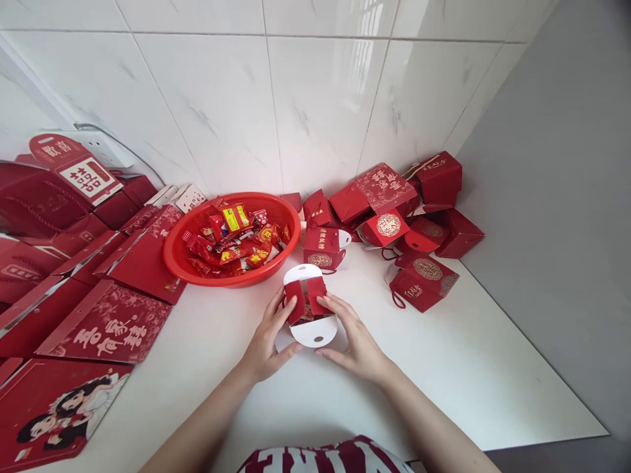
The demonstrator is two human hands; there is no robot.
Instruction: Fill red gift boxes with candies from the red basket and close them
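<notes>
A small red box with white-lined rounded flaps stands in front of me, its two red side flaps partly folded inward over the gap at the top. Something red shows inside through the gap. My left hand holds the box's left side, with fingers at the left flap and the thumb near the front. On the other side my right hand grips the box, its fingertips on the right red flap. One white flap points to the back, the other toward me with an oval hole.
A red basket of wrapped sweets stands behind to the left. Stacked red boxes and bags fill the left side. Several red boxes are piled at the back right, near the tiled wall. One box lies nearer on the white table.
</notes>
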